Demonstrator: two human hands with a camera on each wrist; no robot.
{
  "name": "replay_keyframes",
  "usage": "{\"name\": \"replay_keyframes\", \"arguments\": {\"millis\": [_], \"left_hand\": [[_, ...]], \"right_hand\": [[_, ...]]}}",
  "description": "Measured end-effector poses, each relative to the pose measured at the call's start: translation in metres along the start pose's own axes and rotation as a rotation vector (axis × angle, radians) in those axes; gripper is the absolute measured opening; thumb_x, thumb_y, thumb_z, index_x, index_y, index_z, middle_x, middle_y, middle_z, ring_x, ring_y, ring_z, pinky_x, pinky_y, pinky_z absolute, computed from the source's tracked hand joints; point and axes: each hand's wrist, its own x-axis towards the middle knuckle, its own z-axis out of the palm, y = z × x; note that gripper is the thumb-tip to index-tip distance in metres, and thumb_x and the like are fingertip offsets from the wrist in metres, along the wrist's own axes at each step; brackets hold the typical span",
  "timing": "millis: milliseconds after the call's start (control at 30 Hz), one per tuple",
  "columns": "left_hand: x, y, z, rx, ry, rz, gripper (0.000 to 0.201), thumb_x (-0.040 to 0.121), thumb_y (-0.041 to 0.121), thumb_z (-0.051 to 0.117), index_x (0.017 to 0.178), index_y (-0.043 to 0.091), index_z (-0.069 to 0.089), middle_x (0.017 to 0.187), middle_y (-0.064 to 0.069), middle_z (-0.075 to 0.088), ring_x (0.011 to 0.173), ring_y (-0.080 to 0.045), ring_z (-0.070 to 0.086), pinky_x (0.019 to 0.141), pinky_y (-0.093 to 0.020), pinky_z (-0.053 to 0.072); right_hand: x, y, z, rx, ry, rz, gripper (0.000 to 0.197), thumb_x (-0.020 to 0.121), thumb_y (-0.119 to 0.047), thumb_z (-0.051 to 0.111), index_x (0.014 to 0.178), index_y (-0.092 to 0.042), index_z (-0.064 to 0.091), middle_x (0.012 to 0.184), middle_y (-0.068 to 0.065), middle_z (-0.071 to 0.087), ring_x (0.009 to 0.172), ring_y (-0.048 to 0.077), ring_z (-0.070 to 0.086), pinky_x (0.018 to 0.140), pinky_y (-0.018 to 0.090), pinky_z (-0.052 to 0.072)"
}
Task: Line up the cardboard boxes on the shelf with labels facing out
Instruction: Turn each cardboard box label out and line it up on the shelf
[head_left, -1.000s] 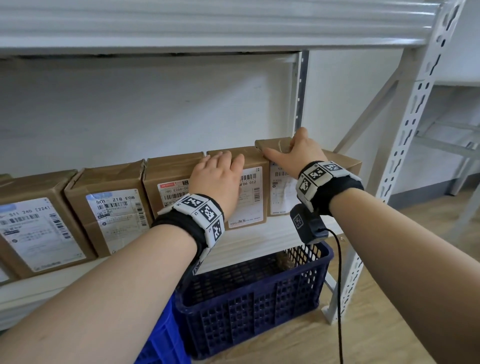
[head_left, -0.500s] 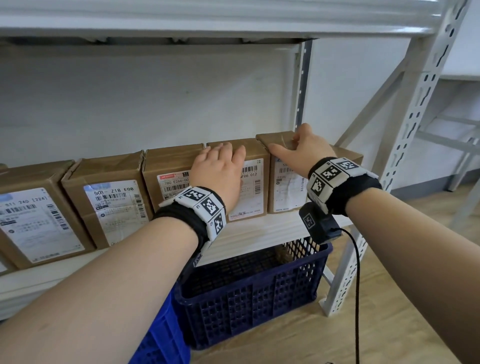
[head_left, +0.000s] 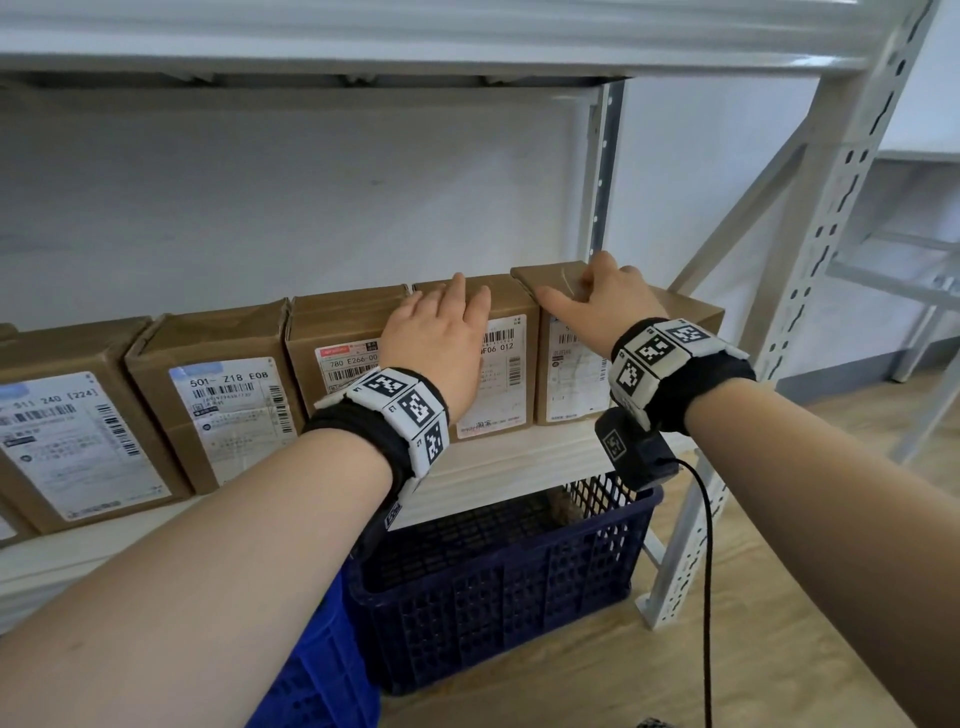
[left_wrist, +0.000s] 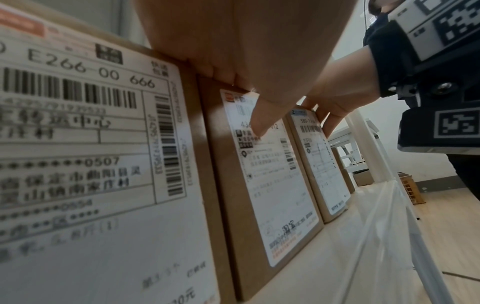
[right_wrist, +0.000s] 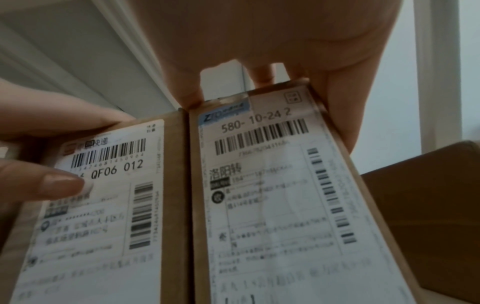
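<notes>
Several brown cardboard boxes stand in a row on the pale shelf board (head_left: 519, 467), white labels facing out. My left hand (head_left: 436, 343) lies flat over the tops of the E266 box (head_left: 337, 332) and the QF06 012 box (head_left: 504, 384). Its thumb (left_wrist: 259, 119) presses on the QF06 label (right_wrist: 103, 205). My right hand (head_left: 597, 306) grips the top of the 580-10-24 box (right_wrist: 272, 195), the thumb at its left corner and the little-finger side down its right face. The three boxes stand flush side by side. A plain brown box (head_left: 691, 312) sits behind on the right.
Two more labelled boxes (head_left: 223, 400) (head_left: 67, 431) stand further left. A white perforated upright (head_left: 810, 312) and the upper shelf beam (head_left: 415, 41) frame the bay. A dark blue crate (head_left: 519, 582) and a brighter blue one (head_left: 322, 665) sit below. A black cable (head_left: 706, 571) hangs from my right wrist.
Both hands stay on the same boxes. Only the head view has drifted slightly.
</notes>
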Motion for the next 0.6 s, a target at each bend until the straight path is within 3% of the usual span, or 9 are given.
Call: {"name": "replay_keyframes", "arguments": {"millis": [133, 233, 433, 600], "left_hand": [[0.002, -0.001, -0.003, 0.009, -0.044, 0.001, 0.068, 0.096, 0.026, 0.042, 0.150, 0.017, 0.002, 0.159, -0.013, 0.003, 0.147, -0.028, 0.006, 0.119, -0.039, 0.003], [0.005, 0.000, -0.008, 0.038, -0.083, -0.001, 0.067, 0.097, 0.037, 0.036, 0.150, 0.015, 0.001, 0.159, -0.013, 0.004, 0.147, -0.030, -0.003, 0.119, -0.043, -0.003], [0.007, 0.009, -0.013, -0.058, -0.056, 0.007, 0.071, 0.096, 0.043, 0.036, 0.150, 0.013, 0.001, 0.159, -0.011, 0.002, 0.148, -0.026, 0.000, 0.119, -0.040, 0.000], [0.014, 0.038, -0.018, -0.113, -0.006, 0.109, 0.070, 0.097, 0.042, 0.035, 0.151, 0.014, 0.000, 0.160, -0.008, 0.001, 0.148, -0.023, -0.001, 0.119, -0.037, -0.001]], "right_hand": [[0.000, 0.002, -0.001, 0.036, -0.011, -0.004, 0.059, 0.087, -0.059, 0.045, 0.121, -0.011, 0.048, 0.122, 0.012, 0.045, 0.090, 0.024, 0.052, 0.075, 0.030, 0.043], [0.002, 0.013, -0.009, 0.140, 0.034, 0.042, 0.056, 0.095, -0.050, 0.035, 0.135, -0.013, 0.043, 0.136, 0.014, 0.041, 0.113, 0.029, 0.053, 0.088, 0.033, 0.042], [0.013, 0.065, -0.023, 0.038, 0.106, 0.153, 0.045, 0.100, -0.031, 0.032, 0.139, -0.011, 0.041, 0.141, 0.018, 0.043, 0.126, 0.034, 0.045, 0.105, 0.039, 0.036], [0.019, 0.095, -0.018, -0.017, 0.038, 0.261, 0.065, 0.087, -0.044, 0.054, 0.142, -0.016, 0.034, 0.143, 0.016, 0.036, 0.130, 0.036, 0.039, 0.106, 0.044, 0.036]]}}
